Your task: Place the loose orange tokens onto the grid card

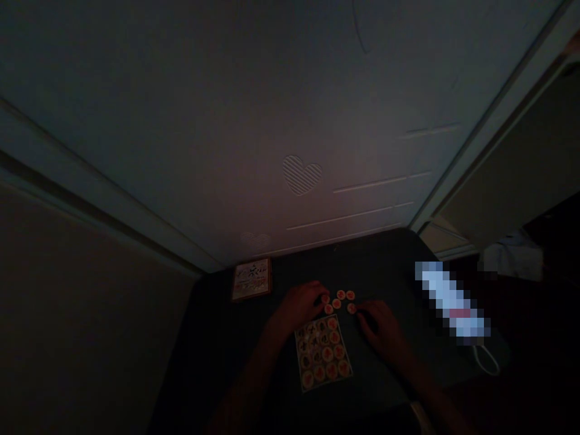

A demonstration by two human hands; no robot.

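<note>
The room is dim. Several small round orange-red discs (341, 295) lie in a loose cluster on the dark tabletop (389, 266). My left hand (301, 305) is at the cluster's left side, with its fingertips at a disc (325, 299). My right hand (378, 326) is at the right side, and a fingertip touches another disc (351, 308). Between my forearms, nearer to me, lies a pale sheet of round printed discs in rows (322, 353). The dim light hides whether either hand grips anything.
A small framed picture card (251, 279) lies at the table's far left. To the right is a pixelated, unreadable long object (451, 299), with a white cord (486, 360) below it. A white panelled surface with a heart relief (302, 175) rises beyond the table.
</note>
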